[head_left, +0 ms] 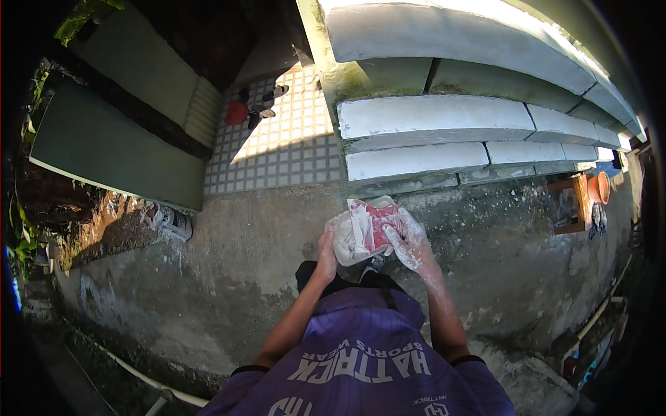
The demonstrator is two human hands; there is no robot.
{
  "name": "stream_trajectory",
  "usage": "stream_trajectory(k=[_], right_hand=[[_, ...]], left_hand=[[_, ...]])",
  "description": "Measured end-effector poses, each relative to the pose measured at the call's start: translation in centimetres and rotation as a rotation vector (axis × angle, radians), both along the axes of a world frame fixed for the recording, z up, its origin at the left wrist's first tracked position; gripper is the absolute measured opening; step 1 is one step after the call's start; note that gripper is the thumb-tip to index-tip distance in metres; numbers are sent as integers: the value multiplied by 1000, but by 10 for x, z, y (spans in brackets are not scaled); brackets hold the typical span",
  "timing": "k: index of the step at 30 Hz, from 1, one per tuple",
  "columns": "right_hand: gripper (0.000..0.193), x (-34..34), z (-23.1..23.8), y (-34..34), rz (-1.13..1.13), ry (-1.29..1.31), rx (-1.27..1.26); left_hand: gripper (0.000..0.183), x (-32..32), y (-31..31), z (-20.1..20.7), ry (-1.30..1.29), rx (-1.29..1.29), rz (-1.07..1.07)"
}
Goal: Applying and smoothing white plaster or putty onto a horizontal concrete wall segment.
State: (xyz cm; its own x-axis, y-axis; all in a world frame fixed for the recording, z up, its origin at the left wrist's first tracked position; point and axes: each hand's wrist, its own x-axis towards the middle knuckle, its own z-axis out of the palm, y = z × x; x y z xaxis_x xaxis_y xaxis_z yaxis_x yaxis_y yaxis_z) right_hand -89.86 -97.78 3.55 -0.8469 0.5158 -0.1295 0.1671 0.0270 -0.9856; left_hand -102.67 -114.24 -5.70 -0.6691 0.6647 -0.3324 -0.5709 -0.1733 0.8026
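Observation:
In front of my body, my left hand (327,249) grips the left side of a shallow whitish tub (345,244) smeared with white paste. My right hand (411,244), coated in white paste, holds a flat red scraper (381,223) over the tub. White paste covers the left part of the scraper. My right thumb lies on its face, while the other fingers are partly hidden behind. The scraper's edge touches or hovers just above the tub; I cannot tell which.
White-topped concrete ledges (430,118) rise ahead on the right. A paste-stained bucket (173,223) lies at left. Shoes (262,111) and a red item (236,113) are on the tiled floor (291,163). A wooden frame (569,203) and terracotta pot (599,187) stand far right.

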Motion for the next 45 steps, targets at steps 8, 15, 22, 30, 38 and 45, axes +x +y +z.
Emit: stream_trajectory(k=[8, 15, 22, 30, 38, 45], right_hand=[[35, -15, 0, -71, -336, 227, -28], [36, -38, -5, -144, -255, 23, 253], [29, -34, -1, -172, -558, 313, -164], [32, 10, -26, -188, -944, 629, -656], [37, 28, -4, -176, -594, 88, -146], [42, 9, 26, -89, 63, -39, 240]], left_hand=[[56, -8, -27, 26, 111, 39, -92], [51, -10, -72, 14, 111, -5, 50], [57, -24, -125, -25, 70, -11, 89], [61, -20, -157, -23, -19, 53, 22], [53, -4, -125, -4, 326, -32, -185], [53, 16, -81, 2, 315, 87, -147]])
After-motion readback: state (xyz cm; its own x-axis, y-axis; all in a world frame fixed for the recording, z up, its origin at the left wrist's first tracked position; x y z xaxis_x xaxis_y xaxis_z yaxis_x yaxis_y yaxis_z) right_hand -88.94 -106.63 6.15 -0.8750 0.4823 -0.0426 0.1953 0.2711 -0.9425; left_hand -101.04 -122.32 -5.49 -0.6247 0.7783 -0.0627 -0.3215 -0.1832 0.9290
